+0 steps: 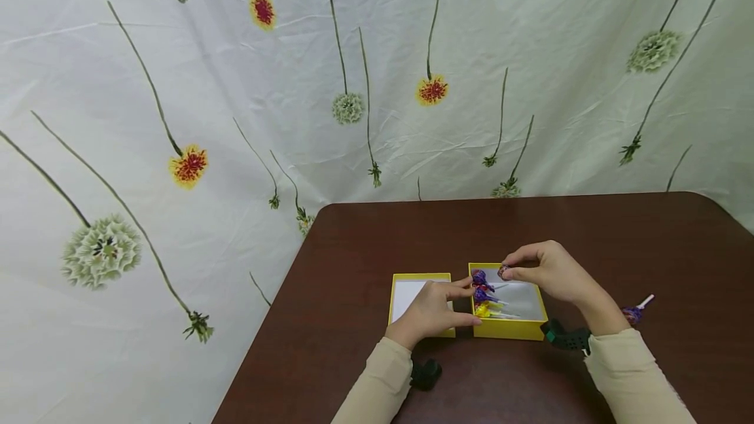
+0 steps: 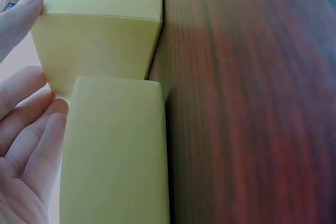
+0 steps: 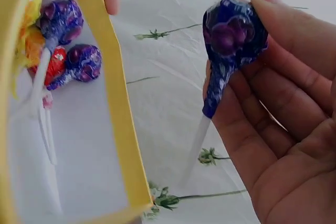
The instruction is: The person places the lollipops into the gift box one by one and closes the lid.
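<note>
Soft, even light fills the head view, the pale cloth (image 1: 389,18) bright, the table (image 1: 383,234) dark with a faint sheen. The left wrist view looks dimmer and hazy, burnt white at its left edge. In the right wrist view, the lollipop (image 3: 231,35) glints, its stick's (image 3: 199,135) lower end blurs, and the box's (image 3: 8,24) nearest wall is out of focus.

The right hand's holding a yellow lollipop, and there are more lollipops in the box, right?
Not yellow: the right wrist view shows the right hand holding a blue and purple lollipop. More lollipops are in the box.
</note>
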A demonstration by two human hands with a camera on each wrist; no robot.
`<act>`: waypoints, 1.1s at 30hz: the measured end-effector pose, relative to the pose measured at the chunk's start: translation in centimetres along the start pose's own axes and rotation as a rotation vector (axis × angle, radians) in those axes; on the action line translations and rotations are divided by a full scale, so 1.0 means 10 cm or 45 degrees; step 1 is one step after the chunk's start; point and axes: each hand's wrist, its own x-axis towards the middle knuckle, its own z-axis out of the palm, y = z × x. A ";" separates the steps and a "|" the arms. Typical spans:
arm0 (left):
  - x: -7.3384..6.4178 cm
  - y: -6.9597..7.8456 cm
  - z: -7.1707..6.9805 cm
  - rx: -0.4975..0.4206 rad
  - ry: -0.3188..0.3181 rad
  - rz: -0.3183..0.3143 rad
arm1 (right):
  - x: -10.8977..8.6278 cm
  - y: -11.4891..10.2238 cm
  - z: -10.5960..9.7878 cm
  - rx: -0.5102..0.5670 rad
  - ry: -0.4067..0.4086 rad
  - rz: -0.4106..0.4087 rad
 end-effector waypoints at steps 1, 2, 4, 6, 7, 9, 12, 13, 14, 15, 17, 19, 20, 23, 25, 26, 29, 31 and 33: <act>0.00 0.00 0.00 -0.005 -0.001 0.001 | 0.01 0.00 0.01 0.004 -0.012 0.000; 0.00 0.00 0.00 -0.009 -0.002 0.003 | 0.01 0.00 0.02 0.008 -0.024 -0.001; 0.00 0.01 0.00 -0.010 -0.001 0.011 | 0.03 0.01 0.05 0.021 -0.055 -0.004; 0.00 0.01 0.00 -0.010 0.001 0.024 | 0.04 0.02 0.08 0.038 -0.090 -0.007; 0.00 0.01 0.00 -0.003 0.000 0.028 | 0.04 0.03 0.10 0.051 -0.109 -0.008; 0.00 0.00 0.00 0.005 0.002 0.039 | 0.05 0.04 0.13 0.081 -0.153 -0.012; 0.00 -0.01 0.00 0.009 0.006 0.054 | 0.07 0.06 0.17 0.132 -0.223 -0.010; 0.00 -0.01 0.00 0.012 0.007 0.056 | 0.07 0.07 0.19 0.144 -0.247 -0.015; 0.00 -0.01 0.00 0.011 0.010 0.059 | 0.08 0.08 0.21 0.153 -0.269 -0.020; 0.00 -0.01 0.00 0.012 0.011 0.062 | 0.08 0.09 0.23 0.163 -0.289 -0.024; 0.00 -0.01 0.00 0.014 0.015 0.068 | 0.09 0.11 0.26 0.179 -0.324 -0.026; 0.00 0.00 0.00 0.016 0.018 0.074 | 0.10 0.11 0.28 0.185 -0.352 -0.031; 0.00 0.00 0.00 0.019 0.021 0.080 | 0.10 0.12 0.29 0.195 -0.363 -0.030; 0.01 0.00 0.00 0.028 0.028 0.091 | 0.09 0.11 0.30 0.224 -0.390 -0.029; 0.01 0.00 0.00 0.032 0.032 0.094 | 0.09 0.11 0.31 0.228 -0.400 -0.033; 0.01 0.00 0.00 0.031 0.032 0.092 | 0.09 0.12 0.31 0.226 -0.404 -0.036; 0.00 0.01 0.00 0.022 0.029 0.087 | 0.10 0.13 0.34 0.214 -0.416 -0.044; 0.00 0.01 -0.01 0.016 0.029 0.085 | 0.10 0.14 0.36 0.212 -0.426 -0.048; 0.00 0.00 -0.01 0.011 0.029 0.085 | 0.11 0.16 0.38 0.212 -0.437 -0.045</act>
